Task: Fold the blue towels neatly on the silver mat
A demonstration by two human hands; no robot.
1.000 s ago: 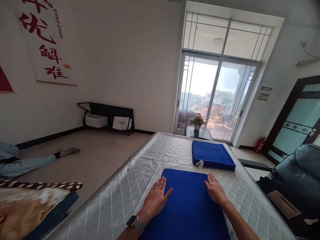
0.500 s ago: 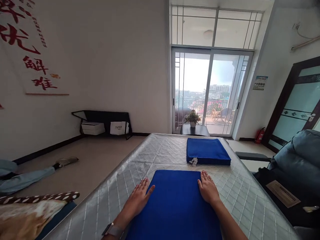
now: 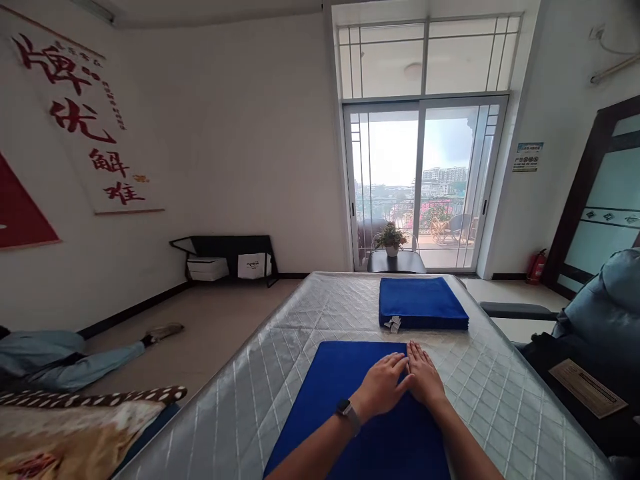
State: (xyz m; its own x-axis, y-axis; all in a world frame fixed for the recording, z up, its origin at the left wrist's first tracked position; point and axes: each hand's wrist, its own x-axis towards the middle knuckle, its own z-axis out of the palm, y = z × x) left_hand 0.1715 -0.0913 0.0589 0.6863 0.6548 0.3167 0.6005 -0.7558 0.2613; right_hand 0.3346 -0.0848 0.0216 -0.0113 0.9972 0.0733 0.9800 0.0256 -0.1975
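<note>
A blue folded cloth [image 3: 320, 407] lies flat on the silver quilted cover [image 3: 240, 393] right in front of me. My left hand [image 3: 386, 383], with a watch on its wrist, rests on the cloth near its far right corner, fingers stretched toward the other hand. Along the cloth's right edge lies my right hand [image 3: 424, 373], flat with fingers extended. The two hands touch or nearly touch. Beyond them sits a stack of folded blue cloths [image 3: 423, 300], with white tags at its near left corner.
A potted plant [image 3: 391, 238] stands on a dark chair before the sliding glass door. Dark armchair [image 3: 620, 300] on the right; a person's leg [image 3: 110, 363] and a patterned blanket [image 3: 90, 427] on the left. A black rack [image 3: 230, 250] stands by the wall.
My left hand has moved from the cloth's left edge across to its right side, beside my right hand. The right hand stays at the right edge. The view has turned slightly left.
</note>
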